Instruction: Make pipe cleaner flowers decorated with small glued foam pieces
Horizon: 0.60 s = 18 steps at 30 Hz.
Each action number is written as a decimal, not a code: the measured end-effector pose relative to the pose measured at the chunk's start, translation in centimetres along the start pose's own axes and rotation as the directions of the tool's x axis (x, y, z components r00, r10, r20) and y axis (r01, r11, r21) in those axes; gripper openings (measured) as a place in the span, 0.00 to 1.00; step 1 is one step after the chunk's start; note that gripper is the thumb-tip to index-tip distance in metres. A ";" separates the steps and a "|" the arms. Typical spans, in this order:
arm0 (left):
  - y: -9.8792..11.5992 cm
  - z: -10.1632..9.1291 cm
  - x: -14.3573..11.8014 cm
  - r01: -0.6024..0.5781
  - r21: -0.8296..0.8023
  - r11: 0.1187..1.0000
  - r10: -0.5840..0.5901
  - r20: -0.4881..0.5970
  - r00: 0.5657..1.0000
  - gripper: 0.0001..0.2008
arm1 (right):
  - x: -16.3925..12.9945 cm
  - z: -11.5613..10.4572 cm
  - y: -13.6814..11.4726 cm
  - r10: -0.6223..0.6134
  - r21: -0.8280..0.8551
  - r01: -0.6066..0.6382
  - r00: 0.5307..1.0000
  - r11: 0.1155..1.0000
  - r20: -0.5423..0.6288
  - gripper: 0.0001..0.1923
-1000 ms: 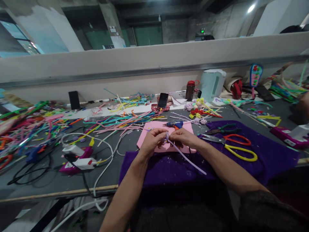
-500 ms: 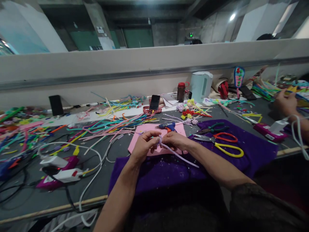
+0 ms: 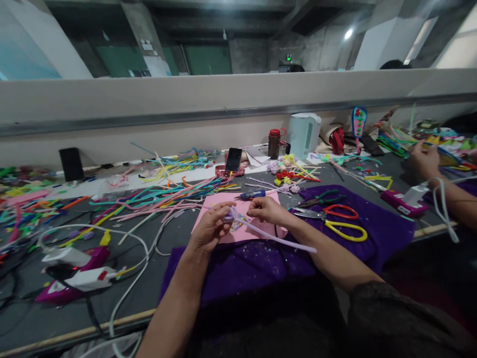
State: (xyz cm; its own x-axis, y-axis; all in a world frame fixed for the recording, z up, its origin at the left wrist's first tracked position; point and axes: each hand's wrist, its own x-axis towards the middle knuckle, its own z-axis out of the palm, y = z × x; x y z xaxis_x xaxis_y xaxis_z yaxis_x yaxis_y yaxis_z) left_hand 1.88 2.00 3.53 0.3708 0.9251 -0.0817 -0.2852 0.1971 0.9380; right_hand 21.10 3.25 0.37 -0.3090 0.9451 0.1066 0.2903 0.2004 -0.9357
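Together, our left hand (image 3: pixel 210 229) and right hand (image 3: pixel 266 210) pinch a lilac pipe cleaner (image 3: pixel 272 235) over the pink foam sheet (image 3: pixel 219 205). Our left fingers (image 3: pixel 223 211) close narrowly on its curled end, thumb against forefinger. Our right fingers (image 3: pixel 257 206) curl shut just beside that coil; we cannot tell whether they grip it. From the coil, the loose stem runs rightward under our right wrist, above the purple cloth (image 3: pixel 376 233). We can read no writing anywhere. Yellow-handled scissors (image 3: pixel 345 229) and red-handled scissors (image 3: pixel 341 212) lie near on the cloth. A co-worker's hand (image 3: pixel 423 160) rests well apart at the far right.
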 end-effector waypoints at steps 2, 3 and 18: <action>0.3 0.0 -0.2 0.000 -0.060 0.998 -0.001 -0.017 1.000 0.14 | 0.3 -0.1 0.5 -0.051 -0.211 0.040 0.998 0.977 -0.048 0.09; 0.4 0.0 -0.3 -0.001 -0.089 0.996 -0.001 -0.024 1.000 0.14 | 0.3 -0.3 0.7 -0.079 -0.321 0.054 0.995 0.946 -0.065 0.08; -0.5 -0.7 1.2 -0.027 -0.094 0.995 0.005 -0.227 0.974 0.15 | -1.1 -5.5 -1.9 -0.151 0.049 0.225 0.783 0.973 -0.604 0.13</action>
State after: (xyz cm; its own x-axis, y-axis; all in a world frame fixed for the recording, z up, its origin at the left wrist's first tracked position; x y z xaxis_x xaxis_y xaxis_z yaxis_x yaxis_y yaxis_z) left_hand 1.86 3.19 2.69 0.1589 0.9757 -0.1511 -0.3766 0.2014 0.9042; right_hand 25.89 3.22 3.86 0.2611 0.8655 0.4276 0.1685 0.3953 -0.9030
